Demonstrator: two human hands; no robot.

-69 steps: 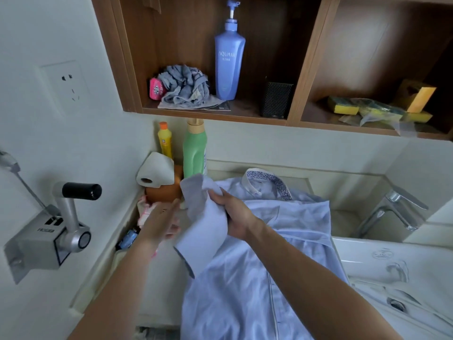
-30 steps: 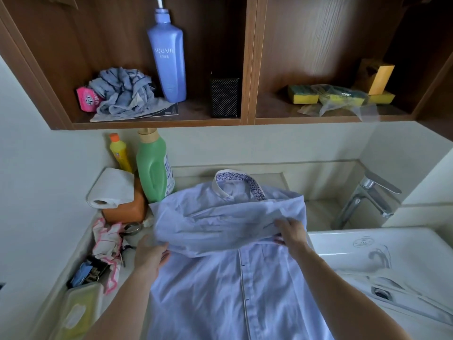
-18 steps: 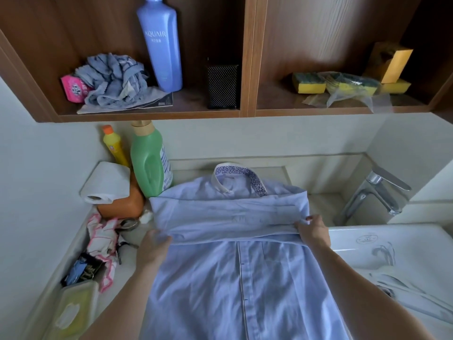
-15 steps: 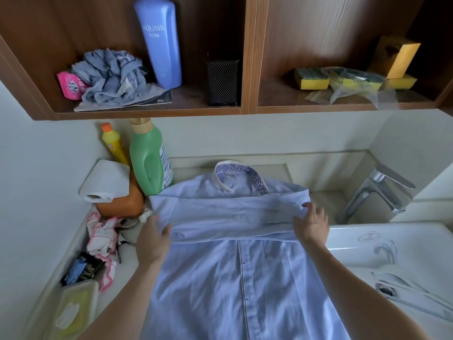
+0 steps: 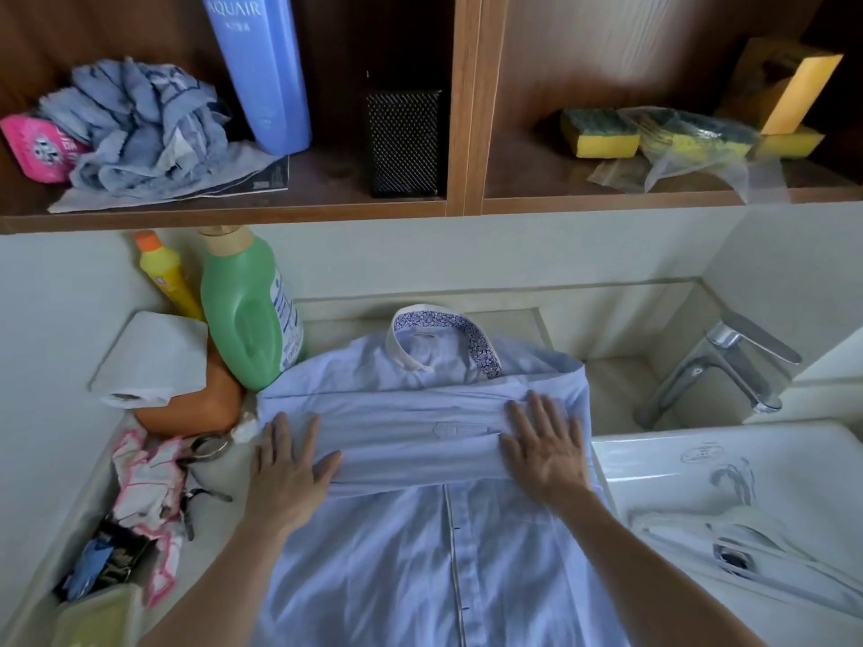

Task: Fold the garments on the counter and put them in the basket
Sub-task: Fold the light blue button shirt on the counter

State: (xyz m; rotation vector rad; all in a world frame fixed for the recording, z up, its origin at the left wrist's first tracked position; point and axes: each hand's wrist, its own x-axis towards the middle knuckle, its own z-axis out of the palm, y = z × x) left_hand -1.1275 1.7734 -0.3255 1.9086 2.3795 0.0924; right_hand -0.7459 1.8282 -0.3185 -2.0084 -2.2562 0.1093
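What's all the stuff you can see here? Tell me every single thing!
shirt: 1, light blue, flat on the counter
tall bottle: 1, blue, left shelf
rag: 1, grey-blue, crumpled on the left shelf
mesh holder: 1, black, left shelf
sponges: several, yellow and green, right shelf
green bottle: 1, green, back left of the counter
yellow bottle: 1, yellow with orange cap, beside the green bottle
paper roll: 1, white, left of the shirt
faucet: 1, silver, right of the shirt
sink: 1, white, right
left hand: 1, flat on the shirt
right hand: 1, flat on the shirt
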